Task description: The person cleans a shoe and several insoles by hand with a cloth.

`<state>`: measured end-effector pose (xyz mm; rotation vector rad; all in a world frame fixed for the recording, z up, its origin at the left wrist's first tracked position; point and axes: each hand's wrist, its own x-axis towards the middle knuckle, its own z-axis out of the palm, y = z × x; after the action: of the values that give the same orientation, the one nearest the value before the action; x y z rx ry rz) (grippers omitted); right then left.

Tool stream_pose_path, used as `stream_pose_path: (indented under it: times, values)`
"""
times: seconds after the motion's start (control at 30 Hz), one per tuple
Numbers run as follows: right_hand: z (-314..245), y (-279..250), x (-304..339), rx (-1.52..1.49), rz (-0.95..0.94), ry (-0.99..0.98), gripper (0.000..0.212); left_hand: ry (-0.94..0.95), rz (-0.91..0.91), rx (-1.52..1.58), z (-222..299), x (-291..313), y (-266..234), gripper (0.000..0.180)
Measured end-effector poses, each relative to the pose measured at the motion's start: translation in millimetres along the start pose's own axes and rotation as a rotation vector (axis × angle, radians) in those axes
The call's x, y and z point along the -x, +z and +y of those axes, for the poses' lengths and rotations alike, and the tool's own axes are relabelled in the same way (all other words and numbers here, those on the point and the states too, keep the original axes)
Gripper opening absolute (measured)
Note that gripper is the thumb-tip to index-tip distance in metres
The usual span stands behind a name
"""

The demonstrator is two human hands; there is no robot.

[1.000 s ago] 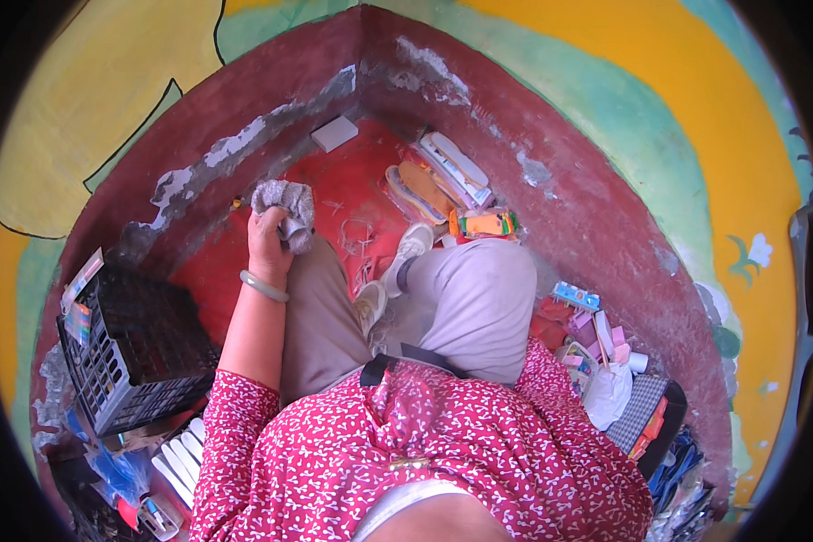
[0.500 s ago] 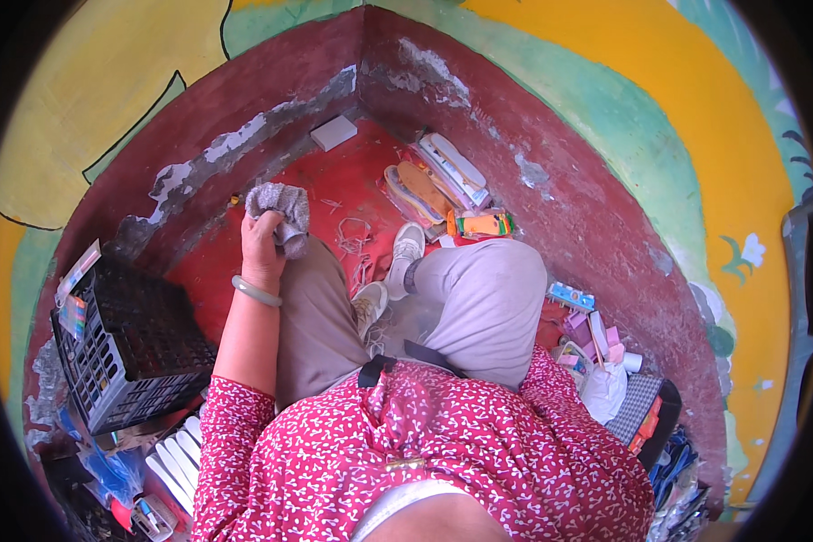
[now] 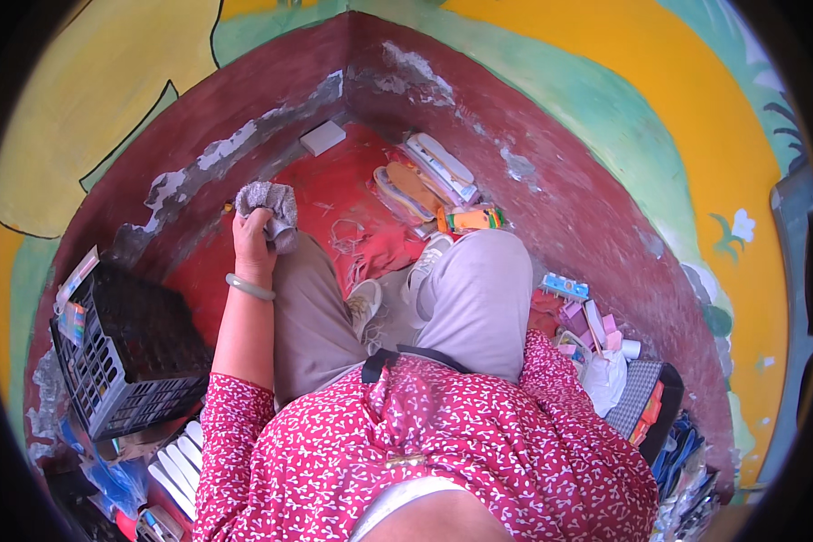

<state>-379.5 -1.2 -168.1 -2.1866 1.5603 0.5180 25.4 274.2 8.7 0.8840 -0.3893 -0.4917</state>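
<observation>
Grey cloth (image 3: 282,206), one: knitted, bunched, held up at the left knee; whether it touches the knee cannot be told

Left hand (image 3: 252,237): fingers closed around the cloth, thumb uppermost; pale bangle (image 3: 249,288) at the wrist

Right hand: hidden beyond the right thigh; its state cannot be told

Trousers (image 3: 481,298): grey, knees bent and apart

Shoes (image 3: 362,305), a pair: light, between the knees

Red floor covering (image 3: 303,191): beneath and ahead, strewn with loose threads

Insoles (image 3: 413,188): several, along the right wall, a small orange packet (image 3: 475,219) just nearer

White box (image 3: 322,137): near the corner

Crate (image 3: 135,348): black, slatted, left of the left forearm

Blue box (image 3: 565,287): beyond the right knee, near pink boxes (image 3: 572,316) and a white bag (image 3: 608,379)
</observation>
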Motion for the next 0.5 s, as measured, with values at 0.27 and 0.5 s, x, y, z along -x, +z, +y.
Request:
stream_pose_path:
  times: [0.27, 0.5]
  values:
    - [24, -15, 27, -0.025, 0.011, 0.043, 0.037, -0.034, -0.042, -0.015, -10, -9, 11, 0.024]
    - [45, -23, 36, -0.035, 0.030, 0.063, 0.037, -0.032, -0.049, -0.066, -14, -12, 4, 0.028]
